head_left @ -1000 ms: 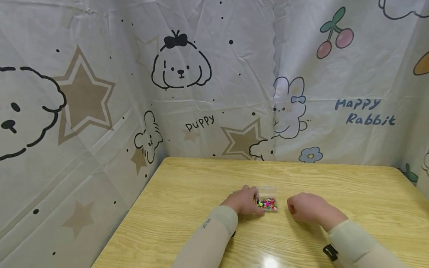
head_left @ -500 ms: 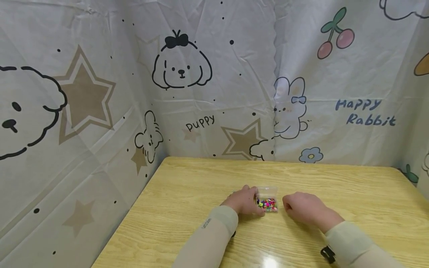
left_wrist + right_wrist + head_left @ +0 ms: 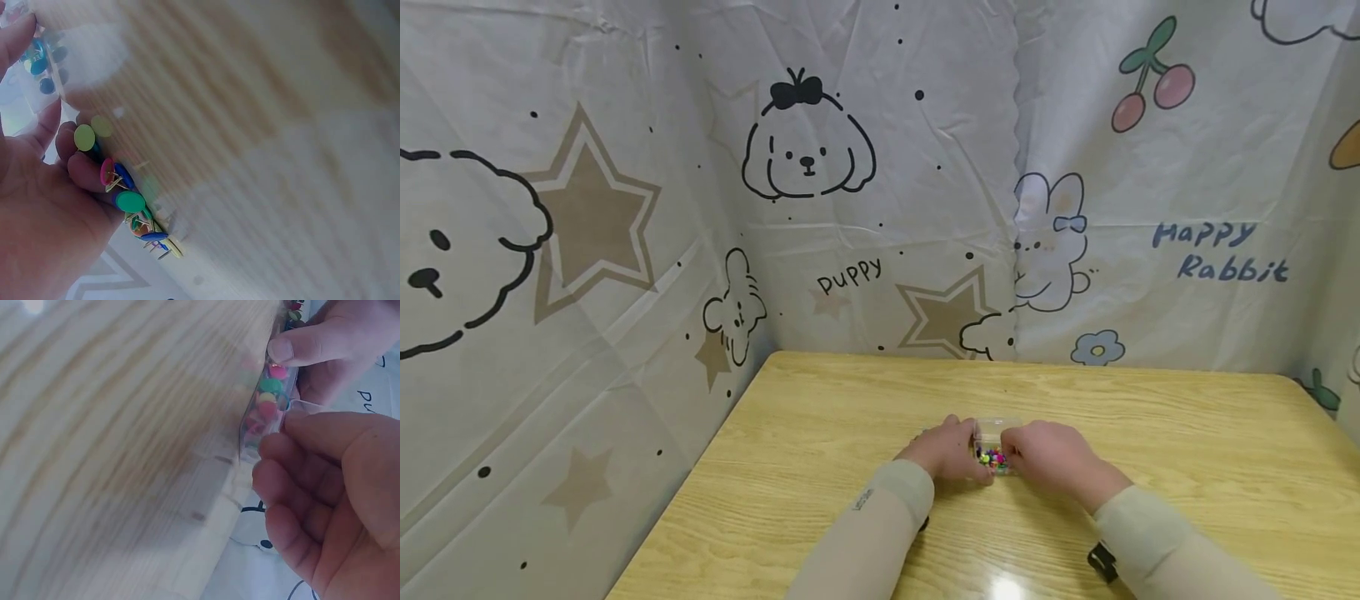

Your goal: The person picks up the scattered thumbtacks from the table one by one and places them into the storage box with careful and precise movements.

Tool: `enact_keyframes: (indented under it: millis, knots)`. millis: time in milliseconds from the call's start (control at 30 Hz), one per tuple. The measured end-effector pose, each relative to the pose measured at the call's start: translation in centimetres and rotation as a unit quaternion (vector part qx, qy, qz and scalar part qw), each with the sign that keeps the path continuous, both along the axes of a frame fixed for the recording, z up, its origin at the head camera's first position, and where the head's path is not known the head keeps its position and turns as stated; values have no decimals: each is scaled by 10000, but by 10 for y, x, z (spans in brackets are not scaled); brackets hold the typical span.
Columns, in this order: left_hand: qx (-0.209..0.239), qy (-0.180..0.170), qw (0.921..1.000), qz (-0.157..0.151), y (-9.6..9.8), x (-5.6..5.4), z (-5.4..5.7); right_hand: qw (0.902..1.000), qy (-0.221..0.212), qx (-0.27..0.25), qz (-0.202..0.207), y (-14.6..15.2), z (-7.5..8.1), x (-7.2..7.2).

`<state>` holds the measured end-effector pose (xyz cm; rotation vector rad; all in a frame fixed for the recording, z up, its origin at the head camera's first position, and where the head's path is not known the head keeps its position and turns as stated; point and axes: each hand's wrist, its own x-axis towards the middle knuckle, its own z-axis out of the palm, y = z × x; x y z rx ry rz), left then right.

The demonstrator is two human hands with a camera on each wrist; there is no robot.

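Observation:
A small clear plastic box (image 3: 245,449) of colourful thumbtacks (image 3: 990,460) stands on the table, its clear lid (image 3: 997,425) raised at the back. My left hand (image 3: 947,450) holds the box at its left side; in the right wrist view its thumb (image 3: 304,345) lies along the front wall. At the right of the box is my right hand (image 3: 1056,457), fingers curled, thumb and index at the rim. Their tips are hidden, so I cannot tell whether they pinch a thumbtack. Several loose thumbtacks (image 3: 130,202) lie beside my left hand in the left wrist view.
The wooden table (image 3: 820,408) has a glossy surface with light reflections. A printed cloth curtain (image 3: 887,167) hangs behind it and along the left side.
My right hand has moved left from the bare table to the box and now covers its right part. The left hand and the box have stayed in place.

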<state>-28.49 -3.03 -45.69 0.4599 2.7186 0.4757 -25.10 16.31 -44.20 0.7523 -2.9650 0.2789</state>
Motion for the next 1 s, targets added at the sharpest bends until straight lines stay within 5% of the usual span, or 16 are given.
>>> enact_keyframes:
  millis: [500, 733, 1000]
  knots:
    - [90, -7, 10000, -28, 0, 0, 0, 9994, -228, 66, -269, 2, 3, -2]
    - [168, -1, 9998, 77, 1, 0, 2, 9900, -1233, -290, -628, 15, 7, -3]
    - [243, -103, 9996, 92, 1, -2, 1, 9679, -2223, -1055, -518, 17, -1, -14]
